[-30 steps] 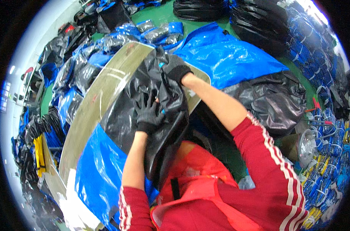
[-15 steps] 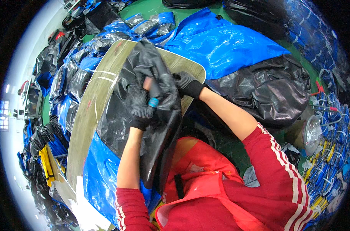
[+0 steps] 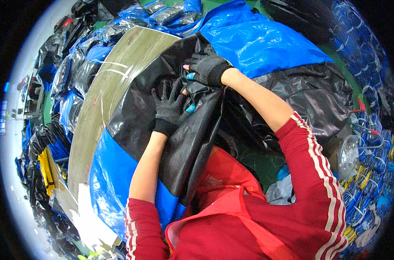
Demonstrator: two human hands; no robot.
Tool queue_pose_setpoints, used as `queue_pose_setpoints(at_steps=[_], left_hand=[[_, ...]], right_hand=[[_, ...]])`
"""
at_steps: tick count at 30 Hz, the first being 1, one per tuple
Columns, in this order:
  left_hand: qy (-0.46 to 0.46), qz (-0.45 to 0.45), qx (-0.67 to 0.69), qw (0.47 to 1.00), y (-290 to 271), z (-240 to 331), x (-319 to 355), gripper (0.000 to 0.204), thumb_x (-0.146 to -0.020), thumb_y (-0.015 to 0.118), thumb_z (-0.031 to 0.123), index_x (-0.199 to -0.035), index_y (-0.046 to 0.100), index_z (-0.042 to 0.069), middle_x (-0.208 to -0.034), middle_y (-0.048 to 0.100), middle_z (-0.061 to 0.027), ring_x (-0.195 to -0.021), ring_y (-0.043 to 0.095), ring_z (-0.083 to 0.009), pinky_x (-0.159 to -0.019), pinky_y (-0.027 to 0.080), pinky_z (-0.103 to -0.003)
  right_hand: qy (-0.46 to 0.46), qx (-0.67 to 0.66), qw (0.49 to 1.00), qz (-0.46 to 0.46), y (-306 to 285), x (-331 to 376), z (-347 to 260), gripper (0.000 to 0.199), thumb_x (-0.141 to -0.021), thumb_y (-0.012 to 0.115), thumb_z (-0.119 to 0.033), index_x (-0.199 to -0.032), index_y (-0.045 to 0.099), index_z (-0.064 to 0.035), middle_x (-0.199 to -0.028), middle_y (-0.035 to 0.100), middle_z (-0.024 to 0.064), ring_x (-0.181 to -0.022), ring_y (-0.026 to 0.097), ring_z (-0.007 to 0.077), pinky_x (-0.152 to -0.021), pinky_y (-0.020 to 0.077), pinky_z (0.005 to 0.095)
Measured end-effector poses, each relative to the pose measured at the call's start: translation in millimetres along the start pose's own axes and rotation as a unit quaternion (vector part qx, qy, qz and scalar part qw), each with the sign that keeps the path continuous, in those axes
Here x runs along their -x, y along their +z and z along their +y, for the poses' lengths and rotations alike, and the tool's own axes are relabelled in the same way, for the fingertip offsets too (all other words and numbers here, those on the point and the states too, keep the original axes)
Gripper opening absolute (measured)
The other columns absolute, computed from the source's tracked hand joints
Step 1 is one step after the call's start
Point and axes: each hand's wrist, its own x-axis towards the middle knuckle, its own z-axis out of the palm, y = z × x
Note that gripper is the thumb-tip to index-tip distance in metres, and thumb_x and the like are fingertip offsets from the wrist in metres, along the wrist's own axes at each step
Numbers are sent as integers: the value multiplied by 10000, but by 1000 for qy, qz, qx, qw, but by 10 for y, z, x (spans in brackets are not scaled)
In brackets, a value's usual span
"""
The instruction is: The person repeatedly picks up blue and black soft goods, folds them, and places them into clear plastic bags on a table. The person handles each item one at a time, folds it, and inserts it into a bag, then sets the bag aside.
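Note:
A black and blue plastic sheet point(image 3: 136, 102) lies over a wood-grained board point(image 3: 90, 99), its blue part point(image 3: 112, 182) toward the near left. My left hand point(image 3: 170, 106), in a dark dotted glove with a blue band on one finger, rests on the black part with its fingers spread. Farther up, my right hand point(image 3: 207, 68), gloved alike, lies over the same black part, fingers apart and pointing left. A bare fingertip shows at each glove. Folds of black sheet run down between my hands and my red apron point(image 3: 225, 173).
To the right lies a large blue and black plastic piece point(image 3: 266, 43). Wrapped blue and black bundles point(image 3: 82, 78) are heaped at the left. Tied blue and yellow stacks point(image 3: 370, 186) line the right. A white sheet point(image 3: 93, 216) is near the board's lower left edge.
My right hand has moved from the board's right edge onto the black sheet. My left hand has shifted slightly right, its fingers now spread. The raised black fold lies flatter.

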Motion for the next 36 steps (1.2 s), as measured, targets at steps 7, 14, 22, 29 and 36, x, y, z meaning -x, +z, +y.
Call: queue_pose_setpoints(at_steps=[7,14,22,29,36], left_hand=[[-18,-29,23,999,-253,88,-68,695,-840,524,554,-1410,425,168,-1544,250,-136,-1411,159,-470,-1061,19,-718],[117,-171,-3,978,-967,206,109,546,-900,520,410,-1398,453,197,-1451,387,-192,-1355,272,-483,-1099,128,-662],[-81,-75,49,993,-1016,163,1175,539,-903,510,361,-1386,450,132,-1439,400,-209,-1357,292,-459,-1108,167,-616],[-256,-42,-19,966,-813,-7,2437,533,-903,500,319,-1374,446,75,-1426,411,-224,-1356,308,-436,-1116,201,-575],[-156,-60,56,984,-851,-209,2235,528,-904,490,277,-1361,443,19,-1413,421,-238,-1355,325,-414,-1123,236,-534]], right_hand=[[-295,-118,944,91,3,967,-325,608,-724,712,-422,-1270,568,-195,-1191,583,94,-1197,497,321,-1071,291,524],[-285,-117,922,233,-331,1020,-528,130,-744,636,-201,-808,640,-87,-899,640,111,-957,602,317,-936,442,482],[-198,48,958,-202,144,-820,-660,330,-859,551,-412,-856,688,-111,-803,670,164,-749,664,360,-644,519,452],[-147,-57,959,-234,894,-961,-466,467,-820,552,-585,-1003,711,-186,-939,691,157,-879,658,378,-774,508,472],[-100,-63,975,-189,816,-887,-387,460,-838,546,-559,-1053,702,-184,-1006,687,159,-938,646,382,-838,497,459]])
